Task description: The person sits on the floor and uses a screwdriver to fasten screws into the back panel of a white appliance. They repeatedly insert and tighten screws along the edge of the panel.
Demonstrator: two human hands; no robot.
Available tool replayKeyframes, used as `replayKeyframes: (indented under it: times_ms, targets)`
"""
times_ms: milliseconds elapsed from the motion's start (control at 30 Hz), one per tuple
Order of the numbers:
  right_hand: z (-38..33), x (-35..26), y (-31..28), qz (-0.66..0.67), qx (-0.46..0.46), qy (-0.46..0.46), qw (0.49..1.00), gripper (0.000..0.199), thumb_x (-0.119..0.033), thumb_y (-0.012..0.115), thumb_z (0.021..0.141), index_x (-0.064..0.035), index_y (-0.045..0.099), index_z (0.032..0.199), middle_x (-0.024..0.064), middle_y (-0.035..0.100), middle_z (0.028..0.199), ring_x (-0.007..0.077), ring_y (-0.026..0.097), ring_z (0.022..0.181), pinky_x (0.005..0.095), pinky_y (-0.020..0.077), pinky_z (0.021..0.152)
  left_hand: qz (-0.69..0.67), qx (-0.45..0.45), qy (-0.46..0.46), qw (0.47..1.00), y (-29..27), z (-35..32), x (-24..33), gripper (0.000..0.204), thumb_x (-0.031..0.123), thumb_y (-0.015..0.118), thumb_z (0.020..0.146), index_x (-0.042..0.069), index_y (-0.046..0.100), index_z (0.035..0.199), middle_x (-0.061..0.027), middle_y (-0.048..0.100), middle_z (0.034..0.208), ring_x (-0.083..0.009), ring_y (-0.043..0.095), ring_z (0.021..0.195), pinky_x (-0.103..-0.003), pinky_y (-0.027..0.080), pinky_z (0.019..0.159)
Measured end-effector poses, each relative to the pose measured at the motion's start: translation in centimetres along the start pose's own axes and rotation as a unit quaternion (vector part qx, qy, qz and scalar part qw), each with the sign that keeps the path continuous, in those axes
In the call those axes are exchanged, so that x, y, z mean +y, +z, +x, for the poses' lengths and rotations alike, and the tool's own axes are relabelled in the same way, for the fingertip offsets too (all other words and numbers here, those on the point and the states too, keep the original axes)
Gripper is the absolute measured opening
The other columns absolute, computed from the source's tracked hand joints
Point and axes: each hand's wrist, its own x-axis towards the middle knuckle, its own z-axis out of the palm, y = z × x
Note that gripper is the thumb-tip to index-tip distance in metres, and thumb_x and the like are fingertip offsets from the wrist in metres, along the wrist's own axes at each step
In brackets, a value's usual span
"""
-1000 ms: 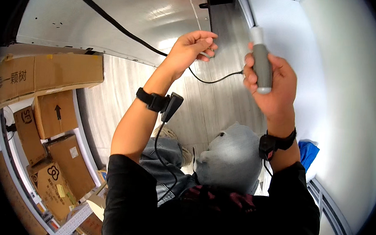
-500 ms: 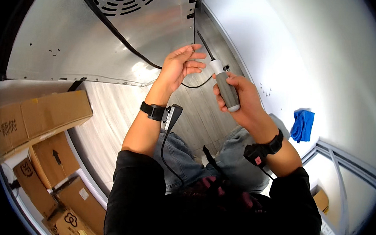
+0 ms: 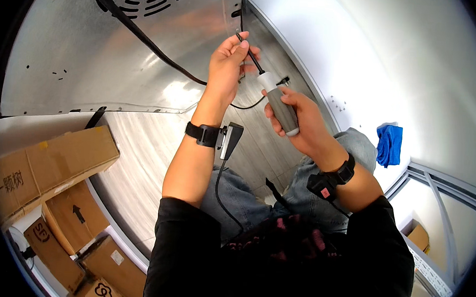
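Note:
My right hand (image 3: 299,119) is closed round the grey handle of a screwdriver (image 3: 281,110) with a light collar and a long black shaft. The shaft slants up and left, away from me. At its far end my left hand (image 3: 229,63) has thumb and index finger pinched on the tip, the other fingers loosely spread. Whether a small screw sits there is too small to tell. Just left and beyond stands a large metal panel (image 3: 112,64) with vent slots.
A thick black cable (image 3: 146,42) hangs across the panel. Small screws (image 3: 337,104) and a folded blue cloth (image 3: 389,146) lie on a white surface at right. Cardboard boxes (image 3: 58,154) are stacked at left. A thin black cord (image 3: 248,106) trails over the wooden floor (image 3: 139,159).
My left hand has moved up to the screwdriver's tip, and its thumb and index finger have closed there. The screwdriver in my right hand has shifted slightly left and up.

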Motion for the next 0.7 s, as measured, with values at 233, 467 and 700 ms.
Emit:
replayKeyframes:
  times_ms: [233, 467, 700]
  targets:
    - [0.8, 0.0, -0.7, 0.020, 0.001, 0.012, 1.000, 0.037, -0.023, 0.040, 0.089, 0.0027, 0.050, 0.114, 0.0094, 0.059, 0.077, 0.0135, 0.054, 0.052, 0.0239, 0.0413, 0.044, 0.047, 0.059, 0.034, 0.997, 0.3, 0.8, -0.7, 0.026, 0.018, 0.055, 0.093, 0.007, 0.060, 0.117, -0.0014, 0.063, 0.107, -0.0091, 0.053, 0.096, -0.026, 0.039, 0.086]
    - [0.8, -1.0, -1.1, 0.039, -0.009, 0.044, 0.998, 0.041, -0.023, 0.037, 0.089, 0.0061, 0.048, 0.117, 0.0105, 0.058, 0.077, 0.0138, 0.051, 0.052, 0.0231, 0.0415, 0.044, 0.065, 0.065, 0.058, 0.994, -0.1, 1.2, -1.0, 0.026, 0.019, 0.057, 0.092, 0.007, 0.062, 0.115, -0.0039, 0.063, 0.109, -0.0089, 0.053, 0.096, -0.025, 0.039, 0.084]
    - [0.9, -1.0, -1.4, 0.104, -0.021, 0.070, 0.992, 0.042, -0.025, 0.039, 0.088, 0.0060, 0.051, 0.115, 0.0105, 0.058, 0.078, 0.0150, 0.051, 0.053, 0.0255, 0.0402, 0.045, 0.064, 0.068, 0.063, 0.994, 0.1, 1.3, -1.1, 0.027, 0.018, 0.058, 0.091, 0.006, 0.061, 0.116, -0.0052, 0.063, 0.108, -0.0095, 0.053, 0.095, -0.024, 0.038, 0.083]
